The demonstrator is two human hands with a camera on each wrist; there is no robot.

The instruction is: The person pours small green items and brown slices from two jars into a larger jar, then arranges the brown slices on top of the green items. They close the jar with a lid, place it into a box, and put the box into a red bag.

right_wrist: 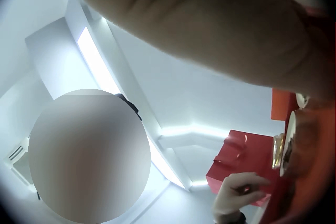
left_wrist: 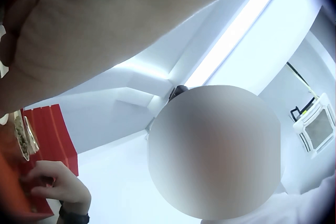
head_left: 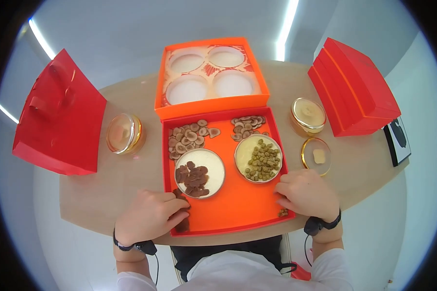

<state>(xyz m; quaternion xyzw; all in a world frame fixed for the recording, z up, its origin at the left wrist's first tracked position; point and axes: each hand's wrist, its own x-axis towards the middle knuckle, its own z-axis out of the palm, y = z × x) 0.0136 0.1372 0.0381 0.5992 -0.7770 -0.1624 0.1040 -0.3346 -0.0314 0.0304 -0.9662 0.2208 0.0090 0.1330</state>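
My left hand (head_left: pixel 153 216) reaches over the near-left edge of the red box tray (head_left: pixel 223 229), its bent fingers at some dark brown slices (head_left: pixel 183 224). The right hand (head_left: pixel 308 194) lies across the right edge, fingers bent above a few green pieces (head_left: pixel 283 212); nothing shows in its grasp. Between the hands, a round dish (head_left: pixel 213 169) carries brown slices (head_left: pixel 193 180), and another dish (head_left: pixel 243 150) carries green pieces (head_left: pixel 264 160). Pale brown round slices (head_left: pixel 185 139) lie in the far-left corner, with similar slices (head_left: pixel 247 126) far right. Fingertip contact is partly hidden.
Behind the tray stands an orange box (head_left: pixel 213 103) with four round recesses. A red bag (head_left: pixel 63 121) and a gold-rimmed jar (head_left: pixel 124 133) are at left. Another jar (head_left: pixel 307 115), a round lid (head_left: pixel 320 167), red boxes (head_left: pixel 354 92) and a black-and-white box (head_left: pixel 398 140) are at right.
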